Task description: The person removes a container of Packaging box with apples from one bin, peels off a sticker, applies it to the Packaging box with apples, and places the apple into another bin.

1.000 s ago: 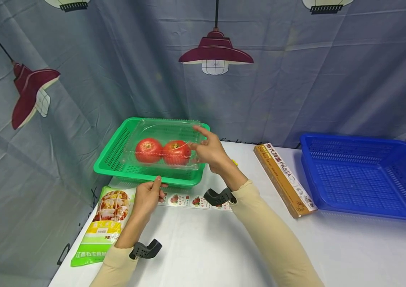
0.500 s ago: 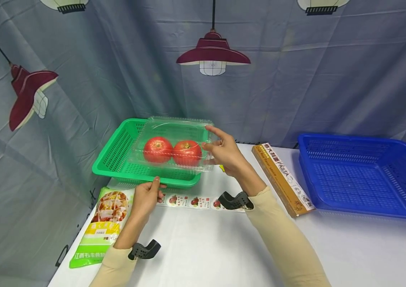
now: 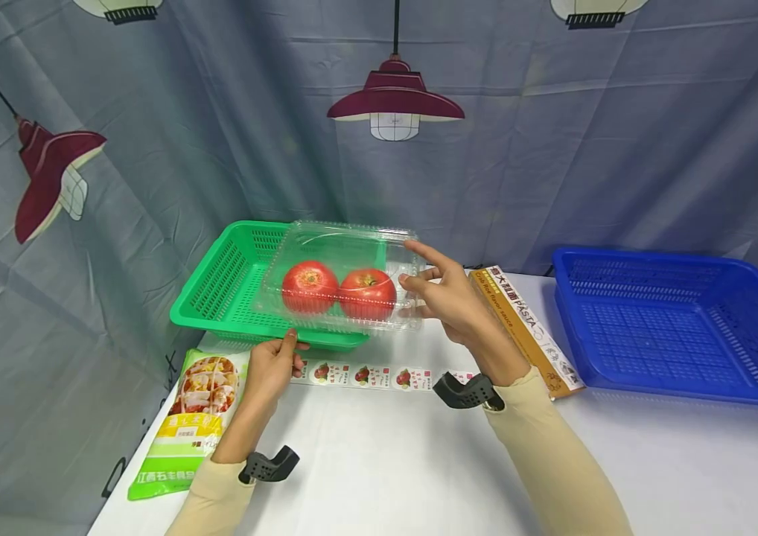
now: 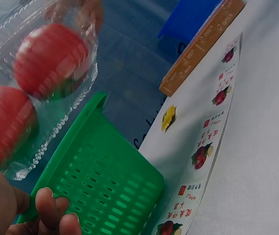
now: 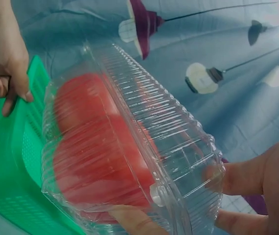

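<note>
My right hand [image 3: 438, 292] grips the right end of a clear plastic clamshell box [image 3: 345, 257] with two red tomatoes [image 3: 339, 289] inside, lifted above the right part of the green basket [image 3: 221, 283]. In the right wrist view the box [image 5: 129, 152] fills the frame, with my fingers [image 5: 247, 178] round its near end. My left hand [image 3: 274, 366] pinches the front rim of the green basket. The left wrist view shows that rim [image 4: 88, 161] under my fingertips [image 4: 51, 215], with the box [image 4: 36, 83] overhead.
A strip of fruit stickers [image 3: 379, 376] lies on the white table before the green basket. A green and yellow food bag [image 3: 188, 420] lies at the table's left edge. A long pasta box [image 3: 526, 327] lies beside an empty blue basket [image 3: 680, 327] on the right.
My right hand has lifted the tomato box out of the green basket and carried it to the right. The left hand has stayed on the basket's rim.
</note>
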A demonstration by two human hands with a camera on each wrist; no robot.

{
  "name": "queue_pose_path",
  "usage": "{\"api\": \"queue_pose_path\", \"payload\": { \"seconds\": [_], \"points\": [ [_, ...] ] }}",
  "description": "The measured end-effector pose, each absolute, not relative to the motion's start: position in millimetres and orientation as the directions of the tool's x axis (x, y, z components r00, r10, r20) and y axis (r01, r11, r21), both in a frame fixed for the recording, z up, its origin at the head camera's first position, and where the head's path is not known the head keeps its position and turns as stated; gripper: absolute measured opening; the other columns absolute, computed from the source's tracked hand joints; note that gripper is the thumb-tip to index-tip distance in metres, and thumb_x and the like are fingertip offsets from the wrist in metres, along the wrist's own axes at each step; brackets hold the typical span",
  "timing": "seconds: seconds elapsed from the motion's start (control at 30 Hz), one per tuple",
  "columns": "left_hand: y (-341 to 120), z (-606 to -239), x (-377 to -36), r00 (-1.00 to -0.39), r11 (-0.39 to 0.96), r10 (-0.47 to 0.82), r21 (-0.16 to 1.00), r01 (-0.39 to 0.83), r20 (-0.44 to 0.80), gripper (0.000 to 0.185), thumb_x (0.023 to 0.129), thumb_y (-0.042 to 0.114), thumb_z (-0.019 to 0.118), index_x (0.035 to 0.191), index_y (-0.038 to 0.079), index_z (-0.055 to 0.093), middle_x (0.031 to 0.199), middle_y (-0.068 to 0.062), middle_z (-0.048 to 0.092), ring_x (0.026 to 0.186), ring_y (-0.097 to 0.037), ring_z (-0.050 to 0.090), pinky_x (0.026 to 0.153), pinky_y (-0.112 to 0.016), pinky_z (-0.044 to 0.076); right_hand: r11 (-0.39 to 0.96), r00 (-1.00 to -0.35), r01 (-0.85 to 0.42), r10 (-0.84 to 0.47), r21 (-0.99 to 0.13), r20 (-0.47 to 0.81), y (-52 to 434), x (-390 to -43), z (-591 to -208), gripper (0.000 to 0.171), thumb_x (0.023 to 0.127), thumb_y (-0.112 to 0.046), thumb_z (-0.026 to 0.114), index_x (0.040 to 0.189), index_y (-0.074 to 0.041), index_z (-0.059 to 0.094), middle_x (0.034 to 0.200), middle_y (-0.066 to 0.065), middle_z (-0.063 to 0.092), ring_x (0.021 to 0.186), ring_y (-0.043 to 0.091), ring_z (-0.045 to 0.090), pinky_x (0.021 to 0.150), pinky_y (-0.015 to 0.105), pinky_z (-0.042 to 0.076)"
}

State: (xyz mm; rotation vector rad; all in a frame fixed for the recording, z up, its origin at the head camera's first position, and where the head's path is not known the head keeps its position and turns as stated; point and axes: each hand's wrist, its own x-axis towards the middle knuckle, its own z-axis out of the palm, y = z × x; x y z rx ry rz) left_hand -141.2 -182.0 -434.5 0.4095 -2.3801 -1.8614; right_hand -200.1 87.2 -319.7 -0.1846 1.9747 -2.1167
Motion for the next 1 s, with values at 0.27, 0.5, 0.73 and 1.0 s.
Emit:
{"api": "queue_pose_path", "payload": {
  "seconds": [0.27,0.5,0.73,1.0],
  "points": [
    [-182.7,-435.2,-141.2,-0.959,0.212,-0.266,0.965,-0.156,-0.096,0.045,0.107,0.022,0.043,0.097,-0.013,0.068,0.059,-0.004,0.057,0.051,-0.012,0.055,0.053,-0.028,0.05,-0.014,-0.96,0.059,-0.275,-0.998,-0.053,113.7,-179.0,-319.5,0.062,0.094,0.002,0.058,0.15,-0.021,0.042,0.116,0.021,0.035,0.103,0.039,0.052,0.074,0.049,0.057],
    [-181.6,-434.5,-140.5,-0.949,0.235,-0.295,0.954,-0.184,-0.111,0.038,0.104,0.014,0.044,0.084,-0.011,0.064,0.061,-0.004,0.057,0.054,-0.013,0.056,0.055,-0.03,0.049,0.038,-0.963,0.033,-0.267,-0.999,-0.041,128.9,-163.6,-319.6,0.062,0.095,0.0,0.058,0.151,-0.02,0.04,0.125,0.025,0.032,0.107,0.042,0.054,0.075,0.048,0.057],
    [-181.3,-436.5,-140.9,-0.947,0.218,-0.311,0.963,-0.155,-0.082,0.03,0.1,0.013,0.054,0.085,-0.01,0.066,0.063,-0.004,0.058,0.053,-0.015,0.056,0.052,-0.03,0.05,0.141,-0.965,0.009,-0.258,-0.99,-0.045,142.8,-144.1,-321.5,0.061,0.096,-0.006,0.061,0.151,-0.025,0.042,0.124,0.022,0.038,0.105,0.037,0.058,0.075,0.042,0.053],
    [-183.3,-434.7,-139.1,-0.947,0.257,-0.311,0.952,-0.165,-0.081,0.052,0.104,0.036,0.05,0.071,-0.002,0.062,0.055,0.002,0.051,0.049,-0.012,0.043,0.046,-0.026,0.035,0.159,-0.964,-0.012,-0.265,-0.987,-0.031,156.1,-121.7,-327.4,0.063,0.095,-0.005,0.063,0.151,-0.02,0.04,0.123,0.021,0.035,0.101,0.034,0.051,0.072,0.041,0.049]
  ]
}}
